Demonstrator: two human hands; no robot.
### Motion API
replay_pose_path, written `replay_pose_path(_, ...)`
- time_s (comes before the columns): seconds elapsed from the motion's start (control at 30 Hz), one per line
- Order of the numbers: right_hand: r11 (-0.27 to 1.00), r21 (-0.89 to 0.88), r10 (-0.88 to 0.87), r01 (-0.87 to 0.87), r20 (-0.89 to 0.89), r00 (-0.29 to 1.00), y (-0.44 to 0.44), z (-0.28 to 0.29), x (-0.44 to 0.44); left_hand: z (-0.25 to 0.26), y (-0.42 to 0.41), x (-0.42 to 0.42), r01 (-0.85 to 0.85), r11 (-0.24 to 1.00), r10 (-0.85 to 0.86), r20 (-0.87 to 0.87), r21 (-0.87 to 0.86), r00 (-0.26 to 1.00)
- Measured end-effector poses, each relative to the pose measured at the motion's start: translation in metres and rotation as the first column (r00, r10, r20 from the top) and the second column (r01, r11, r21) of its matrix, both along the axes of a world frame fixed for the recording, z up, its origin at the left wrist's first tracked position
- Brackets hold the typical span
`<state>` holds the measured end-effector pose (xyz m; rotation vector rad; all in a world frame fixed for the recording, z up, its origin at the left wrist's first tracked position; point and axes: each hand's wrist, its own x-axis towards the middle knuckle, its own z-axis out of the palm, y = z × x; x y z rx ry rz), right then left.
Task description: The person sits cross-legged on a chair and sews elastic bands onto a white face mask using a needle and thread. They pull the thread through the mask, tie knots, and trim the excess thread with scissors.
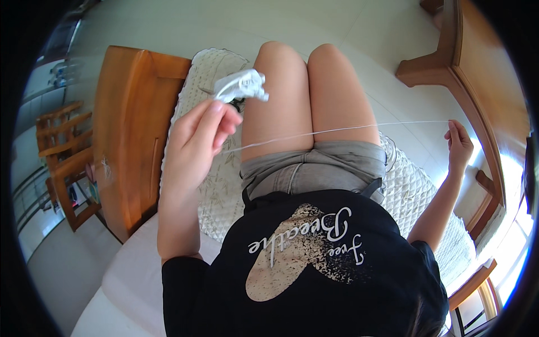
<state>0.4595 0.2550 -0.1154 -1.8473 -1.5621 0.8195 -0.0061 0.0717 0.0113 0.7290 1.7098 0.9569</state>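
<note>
Held up over my lap, a small bunched piece of white fabric [241, 85] is pinched between the thumb and fingers of my left hand [200, 137]. It looks slightly blurred. A white thread [313, 133] stretches nearly straight across above my thighs, from beside the left hand's fingers to my right hand [459, 145]. Far out to the right, that hand pinches the thread's other end between thumb and fingertips. Whether a needle is in the right fingers is too small to tell. A small dark object [238, 103] shows partly behind the left hand; its kind is unclear.
I sit on a wooden sofa with a quilted, leaf-patterned cover [219, 185]. Loose white thread bits [106, 168] lie on its wooden armrest [126, 139] at left. A wooden table [452, 63] stands at right, and a wooden chair [69, 164] farther left. Pale tiles [202, 21] cover the floor.
</note>
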Motion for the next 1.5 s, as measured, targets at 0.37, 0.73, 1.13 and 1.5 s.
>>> replay_pose_path(0.37, 0.978, 0.12, 0.195, -0.173, -0.829, 0.525, 0.009, 0.031, -0.048, 0.033, -0.011, -0.007, 0.406, 0.913, -0.399, -0.283, -0.036, 0.872)
replay_pose_path(0.73, 0.877, 0.159, -0.051, 0.454, -0.908, 0.416, 0.049, 0.014, 0.076, -0.114, 0.051, 0.049, 0.128, 0.992, -0.105, 0.522, -0.007, 0.847)
replay_pose_path(1.13, 0.866, 0.1, 0.408, -0.489, -0.705, 0.58, -0.047, 0.037, -0.197, -0.107, 0.029, 0.066, 0.192, 0.965, -0.205, 0.058, 0.176, 0.977)
replay_pose_path(1.5, 0.472, 0.377, 0.838, -0.797, 0.089, 0.539, -0.037, 0.0, -0.262, -0.092, 0.021, 0.062, 0.238, 0.937, -0.121, -0.403, 0.256, 0.907)
